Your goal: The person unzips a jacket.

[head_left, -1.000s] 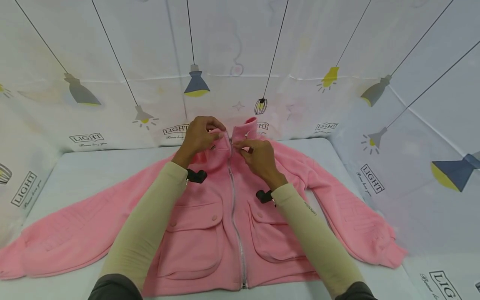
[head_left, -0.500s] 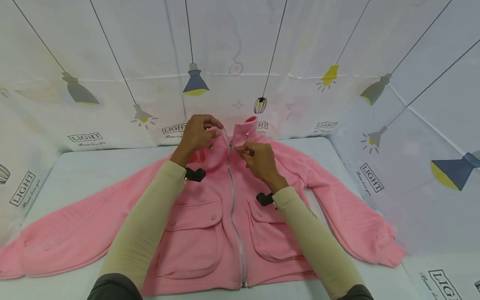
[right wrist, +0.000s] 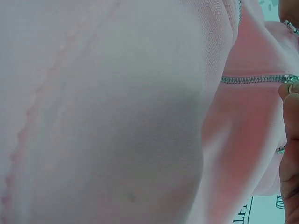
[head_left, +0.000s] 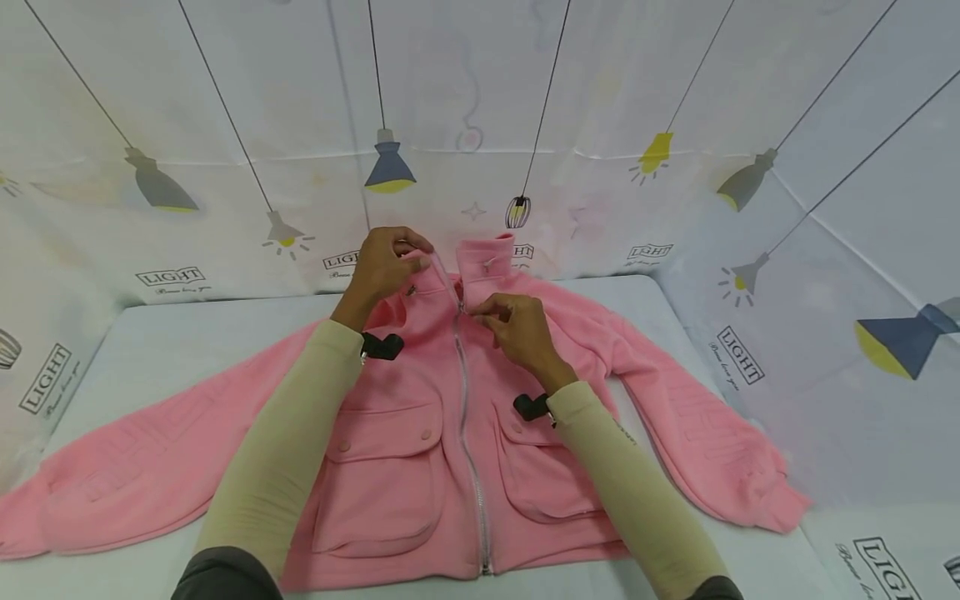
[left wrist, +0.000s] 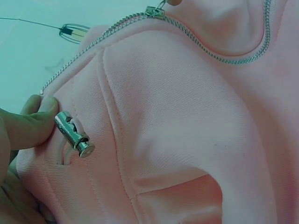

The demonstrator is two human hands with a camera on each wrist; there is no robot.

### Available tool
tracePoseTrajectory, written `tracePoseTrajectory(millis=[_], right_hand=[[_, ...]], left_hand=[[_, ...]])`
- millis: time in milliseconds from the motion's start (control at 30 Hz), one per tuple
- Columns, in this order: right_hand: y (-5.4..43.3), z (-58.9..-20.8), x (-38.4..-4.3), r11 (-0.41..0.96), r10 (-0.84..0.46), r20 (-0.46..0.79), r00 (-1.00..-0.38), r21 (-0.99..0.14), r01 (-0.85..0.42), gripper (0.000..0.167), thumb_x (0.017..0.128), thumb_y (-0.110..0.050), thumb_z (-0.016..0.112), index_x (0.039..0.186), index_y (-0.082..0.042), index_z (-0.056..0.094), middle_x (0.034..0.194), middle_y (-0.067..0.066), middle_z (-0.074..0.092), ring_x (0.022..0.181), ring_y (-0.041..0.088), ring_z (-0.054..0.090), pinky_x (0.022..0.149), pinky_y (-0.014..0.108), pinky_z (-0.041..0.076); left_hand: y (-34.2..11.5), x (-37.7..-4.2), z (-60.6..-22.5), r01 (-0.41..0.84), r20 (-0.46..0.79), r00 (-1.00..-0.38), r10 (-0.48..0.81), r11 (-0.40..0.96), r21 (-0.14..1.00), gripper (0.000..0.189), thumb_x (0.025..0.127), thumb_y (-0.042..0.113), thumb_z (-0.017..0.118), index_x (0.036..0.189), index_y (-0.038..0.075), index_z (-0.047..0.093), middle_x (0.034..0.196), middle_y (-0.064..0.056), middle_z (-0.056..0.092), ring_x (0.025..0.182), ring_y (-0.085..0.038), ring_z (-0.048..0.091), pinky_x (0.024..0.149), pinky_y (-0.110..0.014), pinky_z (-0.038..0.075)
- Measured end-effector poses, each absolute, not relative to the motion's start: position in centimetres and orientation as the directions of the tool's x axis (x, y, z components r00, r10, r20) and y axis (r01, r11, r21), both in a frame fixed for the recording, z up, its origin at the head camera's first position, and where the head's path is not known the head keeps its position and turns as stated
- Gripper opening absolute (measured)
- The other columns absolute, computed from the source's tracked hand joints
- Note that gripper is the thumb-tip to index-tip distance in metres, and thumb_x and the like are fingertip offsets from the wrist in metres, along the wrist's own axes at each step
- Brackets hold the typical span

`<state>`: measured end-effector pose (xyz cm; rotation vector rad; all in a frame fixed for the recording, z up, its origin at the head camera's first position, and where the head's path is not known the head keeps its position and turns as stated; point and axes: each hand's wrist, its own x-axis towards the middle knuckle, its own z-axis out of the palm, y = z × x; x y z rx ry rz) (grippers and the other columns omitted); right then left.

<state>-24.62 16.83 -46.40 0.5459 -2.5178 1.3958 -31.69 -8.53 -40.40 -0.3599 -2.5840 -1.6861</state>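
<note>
A pink jacket lies front up with its sleeves spread. My left hand pinches the top edge of the left collar flap, thumb beside a metal cord lock. With thumb and forefinger, my right hand holds the pull of the zipper slider, just below the collar. Above the slider the teeth are parted, and the right collar flap stands upright. Below it the zipper is closed down to the hem. The right wrist view is mostly filled by blurred pink fabric.
The jacket lies on a white-covered table. Behind and beside it hang white sheets printed with lamps, close to the table's back edge. Two flap pockets sit on the jacket's front.
My right hand has drawn the zipper slider a little down toward the hem. My left hand has shifted left with its collar flap, so the gap between the flaps is wider.
</note>
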Motion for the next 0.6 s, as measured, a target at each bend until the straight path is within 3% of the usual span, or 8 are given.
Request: tracePoseTrajectory(millis=[133,233,433,600], right_hand=[[16.9,-46.4,-24.2,0.483,-0.219,0.333,-0.917,-0.78,-0.399,0.01,0.095,-0.009,0.08,0.103,-0.012,0.085,0.095,0.009,0.083,0.044,0.026,0.061,0.039,0.03,0.041],[16.9,-46.4,-23.8,0.502,-0.223,0.317,-0.922,-0.773,-0.387,0.01,0.095,-0.01,0.08,0.102,-0.014,0.085,0.096,0.007,0.084,0.044,0.023,0.061,0.04,0.03,0.041],[17.1,-46.4,-23.2,0.536,-0.241,0.312,-0.919,-0.747,-0.395,0.009,0.096,-0.012,0.079,0.102,-0.015,0.085,0.086,0.008,0.082,0.042,0.014,0.057,0.041,0.029,0.038],[17.2,-46.4,-22.8,0.538,-0.254,0.324,-0.911,-0.736,-0.411,0.009,0.095,-0.012,0.081,0.101,-0.016,0.086,0.091,0.0,0.083,0.042,0.012,0.057,0.042,0.028,0.039]], left_hand=[[-8.6,-31.7,-40.4,0.206,0.149,-0.974,0.17,0.395,0.895,0.01,0.097,0.012,0.077,0.106,0.013,0.08,0.109,-0.012,0.081,0.097,-0.021,0.069,0.074,-0.034,0.053],[-8.6,-31.8,-40.5,0.201,0.145,-0.976,0.164,0.401,0.894,0.01,0.097,0.012,0.077,0.107,0.013,0.08,0.112,-0.012,0.081,0.1,-0.021,0.069,0.076,-0.033,0.053],[-8.6,-31.8,-40.4,0.198,0.151,-0.978,0.145,0.41,0.89,0.01,0.096,0.01,0.077,0.106,0.012,0.08,0.107,-0.013,0.081,0.089,-0.02,0.067,0.068,-0.03,0.052],[-8.7,-32.0,-40.6,0.2,0.157,-0.978,0.137,0.406,0.891,0.011,0.096,0.011,0.077,0.107,0.012,0.08,0.108,-0.013,0.081,0.091,-0.019,0.068,0.068,-0.027,0.053]])
